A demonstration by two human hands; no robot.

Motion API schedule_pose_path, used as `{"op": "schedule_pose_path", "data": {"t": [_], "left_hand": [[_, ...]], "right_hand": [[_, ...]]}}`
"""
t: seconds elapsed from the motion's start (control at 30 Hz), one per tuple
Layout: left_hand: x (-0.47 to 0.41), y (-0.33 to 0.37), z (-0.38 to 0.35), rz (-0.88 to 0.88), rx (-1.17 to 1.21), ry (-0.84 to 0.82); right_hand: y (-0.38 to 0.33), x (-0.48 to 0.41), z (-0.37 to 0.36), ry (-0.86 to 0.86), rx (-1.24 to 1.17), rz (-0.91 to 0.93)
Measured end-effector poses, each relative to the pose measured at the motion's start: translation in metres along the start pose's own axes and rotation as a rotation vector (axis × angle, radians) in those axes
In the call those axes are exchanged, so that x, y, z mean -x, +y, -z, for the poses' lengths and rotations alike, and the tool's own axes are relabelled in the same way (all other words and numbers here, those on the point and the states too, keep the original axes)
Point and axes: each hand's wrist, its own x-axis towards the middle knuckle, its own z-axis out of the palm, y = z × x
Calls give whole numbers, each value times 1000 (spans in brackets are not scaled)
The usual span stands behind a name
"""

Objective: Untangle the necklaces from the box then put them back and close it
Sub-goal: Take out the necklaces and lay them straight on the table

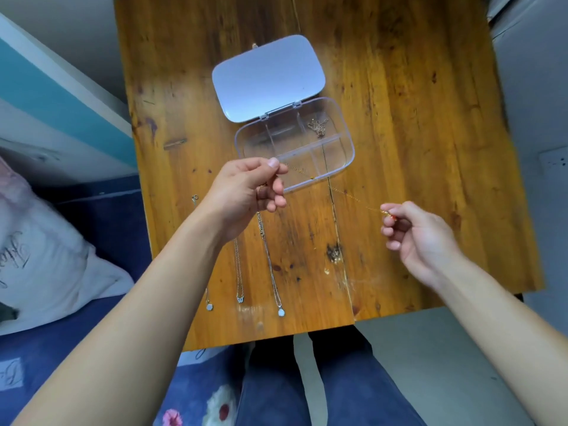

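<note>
The left hand point(249, 192) pinches one end of a thin gold chain point(353, 196) between thumb and forefinger, with the other fingers curled under. The right hand point(415, 232) pinches the other end at its fingertips, where a small reddish bit shows; whether that is a pendant or a clasp, I cannot tell.

The chain runs nearly straight between the hands, in the air above the near edge of the box point(347, 146). It looks very fine, light and limp, so it will likely kink or knot if let slack and could snap under a hard pull. The ends are the best places to hold it, with gentle tension.

The box is clear plastic with compartments and lies open, its pale lid point(267, 78) folded back on the far side. A small gold clump point(318, 127) lies in the far right compartment.

On the table point(399, 118), near and left, three silver necklaces point(270, 259) lie straight, side by side, pendants toward the near edge.
</note>
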Motion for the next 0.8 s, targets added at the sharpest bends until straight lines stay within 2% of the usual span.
{"op": "schedule_pose_path", "data": {"t": [0.13, 0.3, 0.47, 0.67, 0.8], "left_hand": [[0, -17, 3, 99, -10, 140], [-5, -31, 7, 136, -47, 197], [-16, -50, -12, 163, -8, 296], [-31, -59, -25, 263, 173, 377], [-42, -53, -28, 274, 208, 403]], "right_hand": [[25, 6, 8, 1, 143, -17], [58, 18, 14, -30, 451, 15], [85, 37, 6, -141, 675, 43], [101, 47, -10, -149, 938, 213], [107, 48, -19, -123, 1071, 294]]}}
